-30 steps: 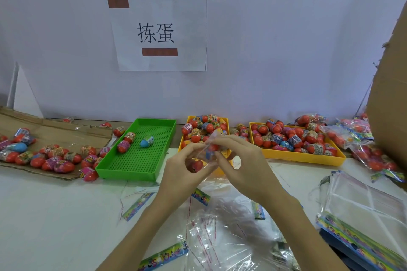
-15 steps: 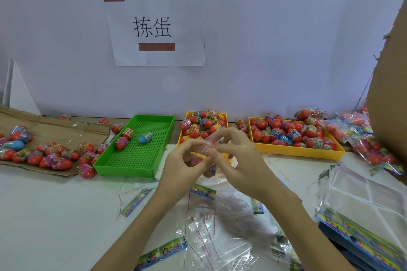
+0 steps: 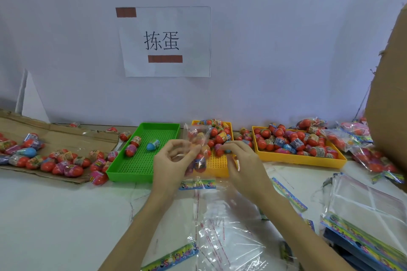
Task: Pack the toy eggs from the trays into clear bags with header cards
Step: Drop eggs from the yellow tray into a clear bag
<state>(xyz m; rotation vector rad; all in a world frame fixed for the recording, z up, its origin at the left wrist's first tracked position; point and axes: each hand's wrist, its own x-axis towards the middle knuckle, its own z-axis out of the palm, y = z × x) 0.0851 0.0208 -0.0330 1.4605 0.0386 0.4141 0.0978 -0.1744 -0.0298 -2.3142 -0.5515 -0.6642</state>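
The left hand (image 3: pixel 174 158) is pinching the clear bag (image 3: pixel 197 138) by its side, mouth standing up toward twelve o'clock, an egg (image 3: pixel 200 161) already sagging in the bottom. At three o'clock of it, the right hand (image 3: pixel 240 160) is curling over the middle yellow tray (image 3: pixel 218 164), apparently gripping another egg, though fingers are hiding it. The film is looking slack; if the mouth is folding shut, the next egg could be glancing off and rolling across the table (image 3: pixel 55 215).
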